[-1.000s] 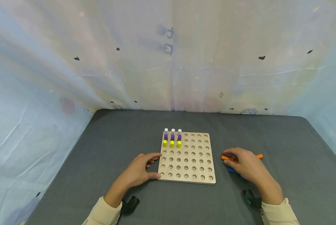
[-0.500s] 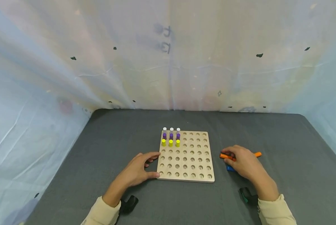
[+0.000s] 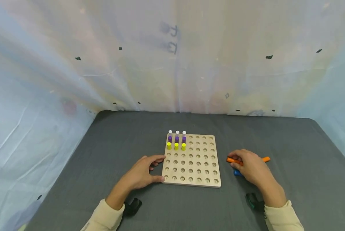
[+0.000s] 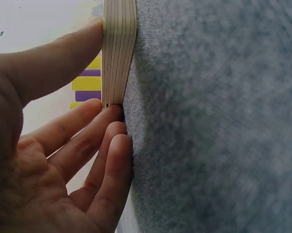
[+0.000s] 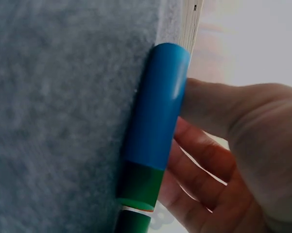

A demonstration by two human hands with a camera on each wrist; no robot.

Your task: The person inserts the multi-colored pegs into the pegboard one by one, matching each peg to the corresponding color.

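In the head view, a square wooden pegboard [image 3: 202, 160] with rows of holes lies at the middle of the table. White pegs [image 3: 177, 132], purple pegs [image 3: 176, 139] and yellow pegs [image 3: 176, 146] stand upright at its far left. My left hand [image 3: 140, 173] rests against the board's left side, thumb at the near corner and fingertips farther along. To the board's right, my right hand [image 3: 251, 166] pinches an orange peg [image 3: 233, 160] between thumb and fingers. Under that hand lies a blue peg [image 5: 158, 107], in line with a green peg [image 5: 141, 184] in the right wrist view.
Another orange end [image 3: 266, 159] sticks out beyond the right hand. Grey cloth covers the table [image 3: 126, 134]. Pale sheeting [image 3: 201, 64] hangs behind and at the sides. Dark straps with camera mounts [image 3: 132, 207] sit at both wrists.
Almost nothing differs. The right wrist has shifted slightly to the left, its fingers still at the orange peg. The left hand stays against the board, and the whole view sways a little.
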